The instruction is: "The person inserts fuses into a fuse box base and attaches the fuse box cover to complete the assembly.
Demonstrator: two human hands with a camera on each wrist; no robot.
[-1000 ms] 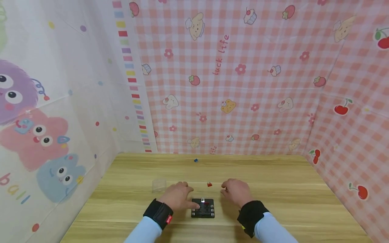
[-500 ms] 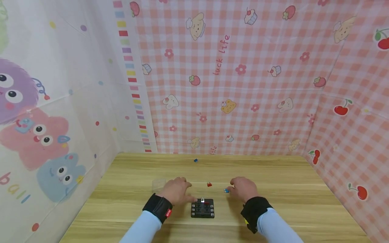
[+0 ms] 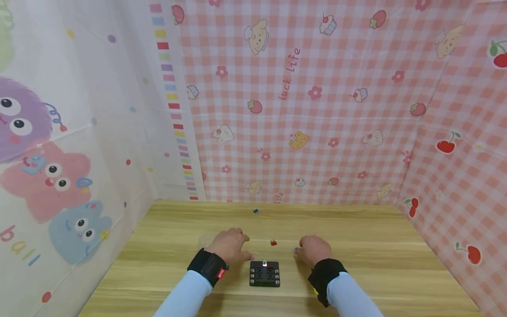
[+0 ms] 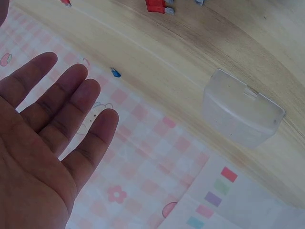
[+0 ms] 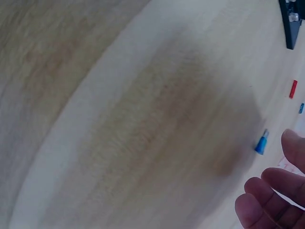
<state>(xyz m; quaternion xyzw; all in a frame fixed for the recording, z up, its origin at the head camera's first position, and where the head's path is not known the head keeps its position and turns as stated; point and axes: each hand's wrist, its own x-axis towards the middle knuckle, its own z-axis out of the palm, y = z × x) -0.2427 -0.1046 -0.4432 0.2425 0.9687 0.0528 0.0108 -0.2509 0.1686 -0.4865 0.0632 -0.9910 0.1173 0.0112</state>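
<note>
A black fuse block (image 3: 264,274) with metal screw terminals lies on the table between my hands. My left hand (image 3: 229,246) hovers behind its left side, the thumb near the block's back left corner. Its fingers (image 4: 81,102) are spread and hold nothing in the left wrist view. My right hand (image 3: 315,250) is low over the table to the right, fingers loosely curled. A small blue blade fuse (image 5: 261,142) lies close to the right thumb, with a visible gap from it. A red blade fuse (image 3: 273,242) lies behind the block.
Another blue fuse (image 3: 255,211) lies toward the table's back edge. A clear plastic cover (image 4: 243,109) sits beyond my left hand. Another red fuse (image 4: 155,5) shows at the left wrist view's top edge. Patterned cloth (image 3: 301,110) walls the back and sides.
My left thumb has drawn back off the fuse block. The right hand moved right, bringing the blue fuse into view, then shifted slightly back left beside it.
</note>
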